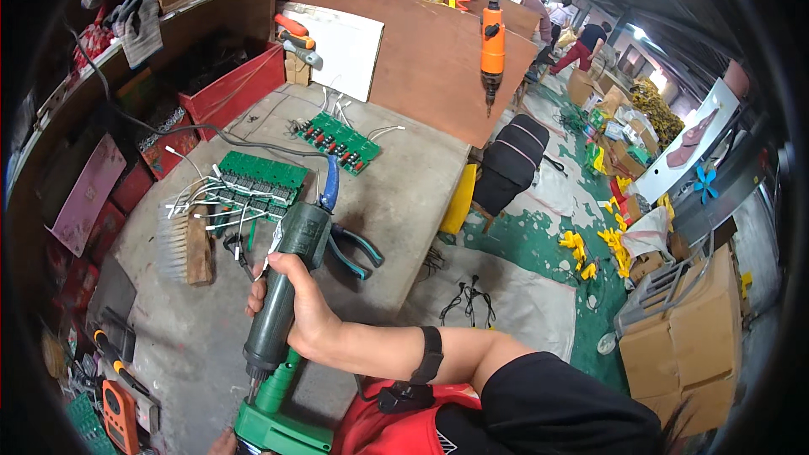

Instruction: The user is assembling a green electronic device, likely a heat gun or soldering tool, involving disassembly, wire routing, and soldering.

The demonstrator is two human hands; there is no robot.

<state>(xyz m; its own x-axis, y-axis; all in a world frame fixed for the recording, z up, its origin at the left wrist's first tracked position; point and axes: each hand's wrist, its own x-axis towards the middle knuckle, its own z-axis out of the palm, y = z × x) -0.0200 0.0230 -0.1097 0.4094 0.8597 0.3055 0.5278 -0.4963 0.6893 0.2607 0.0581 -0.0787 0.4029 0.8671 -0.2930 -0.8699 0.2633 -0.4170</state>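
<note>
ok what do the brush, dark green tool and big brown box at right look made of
Brush: brown, matte block, most likely wood; pale bristles, perhaps plastic or wire.
Dark green tool: probably moulded plastic, judging by its smooth, slightly shiny casing.
Big brown box: likely cardboard, given its matte tan faces and folded edges.

Your power tool is dark grey-green, with a bright blue sleeve at its cable end, and the plastic casing below is vivid green. Your wristband is black and your top red and black. The worktop is dull grey; you have green circuit boards with white wires, blue-and-black pliers, a red bin, an orange-and-black hanging screwdriver, and green flooring patched with white.
</note>
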